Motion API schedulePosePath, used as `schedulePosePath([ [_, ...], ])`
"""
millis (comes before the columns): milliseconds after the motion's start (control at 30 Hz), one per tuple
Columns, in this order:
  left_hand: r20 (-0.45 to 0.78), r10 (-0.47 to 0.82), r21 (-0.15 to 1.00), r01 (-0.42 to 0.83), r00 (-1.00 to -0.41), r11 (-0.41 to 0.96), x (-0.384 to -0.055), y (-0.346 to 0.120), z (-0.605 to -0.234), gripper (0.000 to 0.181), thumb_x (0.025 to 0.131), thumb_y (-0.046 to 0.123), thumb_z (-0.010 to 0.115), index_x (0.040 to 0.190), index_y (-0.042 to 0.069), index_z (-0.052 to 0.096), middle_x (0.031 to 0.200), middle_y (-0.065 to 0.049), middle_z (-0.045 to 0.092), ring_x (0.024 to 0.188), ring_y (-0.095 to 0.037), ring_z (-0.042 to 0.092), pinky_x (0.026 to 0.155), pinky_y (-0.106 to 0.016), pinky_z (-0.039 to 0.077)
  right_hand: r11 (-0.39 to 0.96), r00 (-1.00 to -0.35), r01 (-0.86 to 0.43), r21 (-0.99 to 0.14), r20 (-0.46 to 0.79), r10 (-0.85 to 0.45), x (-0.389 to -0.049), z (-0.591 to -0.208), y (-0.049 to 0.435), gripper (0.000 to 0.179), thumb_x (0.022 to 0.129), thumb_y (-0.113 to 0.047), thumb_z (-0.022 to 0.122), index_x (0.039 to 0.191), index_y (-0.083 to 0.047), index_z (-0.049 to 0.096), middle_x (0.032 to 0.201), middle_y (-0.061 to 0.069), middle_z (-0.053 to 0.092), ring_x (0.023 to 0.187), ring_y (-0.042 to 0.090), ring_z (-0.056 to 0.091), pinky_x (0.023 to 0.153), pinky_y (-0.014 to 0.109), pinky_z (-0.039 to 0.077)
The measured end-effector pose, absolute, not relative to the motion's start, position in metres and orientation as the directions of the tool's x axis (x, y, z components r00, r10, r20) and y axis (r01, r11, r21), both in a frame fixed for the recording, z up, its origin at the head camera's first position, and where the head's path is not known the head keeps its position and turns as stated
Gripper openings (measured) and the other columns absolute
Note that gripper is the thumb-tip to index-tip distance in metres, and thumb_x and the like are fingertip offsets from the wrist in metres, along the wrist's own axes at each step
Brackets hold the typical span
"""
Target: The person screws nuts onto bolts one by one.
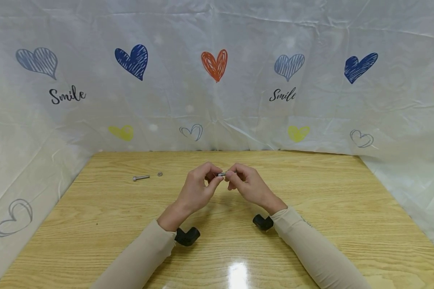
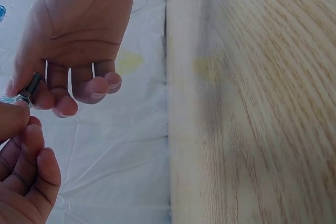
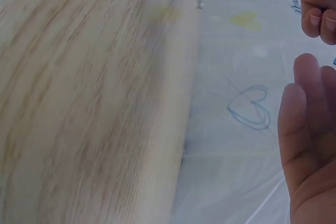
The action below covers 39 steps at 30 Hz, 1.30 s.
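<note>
Both hands meet over the middle of the table, with a small metal bolt [image 1: 222, 174] level between them. My left hand [image 1: 198, 186] pinches the bolt's left end between thumb and forefinger. From the other side my right hand [image 1: 249, 185] grips the shaft with thumb and forefinger. In the left wrist view the dark shaft [image 2: 34, 83] shows at the right hand's fingers [image 2: 64, 106]; a shiny ring-like part by the left thumb could be a nut or the bolt's head. The right wrist view hides the bolt.
A second bolt [image 1: 141, 178] lies on the wooden table [image 1: 304, 249] to the left, with a loose nut [image 1: 160, 174] just right of it. A white cloth [image 1: 246, 104] printed with hearts hangs behind and along the sides. Black wrist mounts [image 1: 187, 237] sit under both forearms.
</note>
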<state>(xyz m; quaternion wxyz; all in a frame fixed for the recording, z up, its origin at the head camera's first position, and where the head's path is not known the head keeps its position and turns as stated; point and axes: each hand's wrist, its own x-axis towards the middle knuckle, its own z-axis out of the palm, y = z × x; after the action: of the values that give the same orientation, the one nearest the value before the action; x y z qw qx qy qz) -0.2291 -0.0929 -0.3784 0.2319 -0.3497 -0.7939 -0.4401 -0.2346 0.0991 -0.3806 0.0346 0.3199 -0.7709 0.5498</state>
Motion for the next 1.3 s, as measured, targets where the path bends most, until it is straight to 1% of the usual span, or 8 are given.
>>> schedulePosePath([
  [100,0.676,0.354,0.538,0.761,-0.647,0.363,-0.229,-0.093,-0.378,0.01,0.088,0.002,0.067,0.095,0.007,0.062,0.078,0.002,0.059,0.061,-0.008,0.05,0.056,-0.026,0.045,0.186,-0.807,-0.504,-0.843,0.384,-0.448,-0.234,-0.38,0.1,0.013,0.101,-0.019,0.052,0.101,-0.009,0.06,0.094,0.005,0.061,0.076,0.025,0.064,0.071,0.042,0.052],
  [333,0.671,0.354,0.548,0.758,-0.651,0.354,-0.228,-0.094,-0.378,0.009,0.088,0.003,0.067,0.096,0.006,0.063,0.077,0.002,0.059,0.061,-0.008,0.051,0.056,-0.025,0.045,0.114,-0.774,-0.539,-0.835,0.437,-0.458,-0.225,-0.367,0.098,0.022,0.093,0.003,0.057,0.114,0.006,0.052,0.105,0.017,0.058,0.075,0.034,0.065,0.071,0.042,0.055],
  [533,0.679,0.357,0.534,0.766,-0.641,0.358,-0.228,-0.093,-0.378,0.009,0.088,0.002,0.067,0.095,0.007,0.063,0.077,0.002,0.059,0.061,-0.008,0.051,0.056,-0.025,0.046,0.157,-0.781,-0.54,-0.827,0.422,-0.46,-0.239,-0.385,0.1,0.011,0.099,-0.011,0.053,0.104,-0.004,0.059,0.099,0.01,0.061,0.074,0.023,0.064,0.071,0.038,0.053],
  [700,0.685,0.363,0.521,0.773,-0.632,0.362,-0.228,-0.092,-0.377,0.008,0.089,0.002,0.067,0.094,0.006,0.062,0.079,0.001,0.059,0.061,-0.008,0.051,0.058,-0.026,0.047,0.187,-0.789,-0.533,-0.825,0.405,-0.461,-0.244,-0.391,0.101,0.027,0.102,-0.026,0.048,0.095,-0.005,0.062,0.092,0.01,0.062,0.075,0.02,0.063,0.069,0.046,0.052],
  [867,0.679,0.357,0.533,0.765,-0.642,0.362,-0.227,-0.092,-0.377,0.009,0.088,0.001,0.067,0.095,0.005,0.062,0.078,0.001,0.059,0.061,-0.009,0.05,0.057,-0.031,0.048,0.139,-0.787,-0.523,-0.841,0.414,-0.457,-0.244,-0.391,0.102,0.017,0.098,-0.017,0.056,0.11,-0.005,0.058,0.101,0.008,0.061,0.075,0.022,0.064,0.071,0.044,0.053],
  [967,0.673,0.353,0.543,0.758,-0.65,0.361,-0.227,-0.093,-0.376,0.01,0.088,0.001,0.067,0.096,0.006,0.063,0.077,0.002,0.058,0.062,-0.009,0.05,0.056,-0.033,0.047,0.098,-0.778,-0.526,-0.845,0.431,-0.457,-0.242,-0.388,0.102,0.023,0.095,-0.007,0.059,0.116,0.0,0.054,0.106,0.011,0.06,0.076,0.026,0.065,0.073,0.043,0.054],
  [1167,0.675,0.355,0.536,0.761,-0.646,0.365,-0.227,-0.092,-0.377,0.009,0.088,0.002,0.067,0.094,0.007,0.063,0.078,0.002,0.059,0.062,-0.008,0.05,0.057,-0.027,0.046,0.121,-0.768,-0.546,-0.829,0.438,-0.467,-0.227,-0.369,0.099,0.009,0.098,-0.003,0.052,0.104,0.001,0.057,0.096,0.013,0.061,0.074,0.033,0.063,0.069,0.038,0.053],
  [1300,0.683,0.363,0.525,0.772,-0.633,0.358,-0.228,-0.091,-0.378,0.008,0.089,0.003,0.067,0.093,0.007,0.062,0.078,0.002,0.059,0.062,-0.008,0.05,0.056,-0.029,0.046,0.174,-0.788,-0.536,-0.826,0.416,-0.454,-0.223,-0.362,0.098,0.019,0.101,-0.007,0.047,0.091,0.001,0.061,0.086,0.006,0.06,0.075,0.034,0.063,0.069,0.041,0.053],
])
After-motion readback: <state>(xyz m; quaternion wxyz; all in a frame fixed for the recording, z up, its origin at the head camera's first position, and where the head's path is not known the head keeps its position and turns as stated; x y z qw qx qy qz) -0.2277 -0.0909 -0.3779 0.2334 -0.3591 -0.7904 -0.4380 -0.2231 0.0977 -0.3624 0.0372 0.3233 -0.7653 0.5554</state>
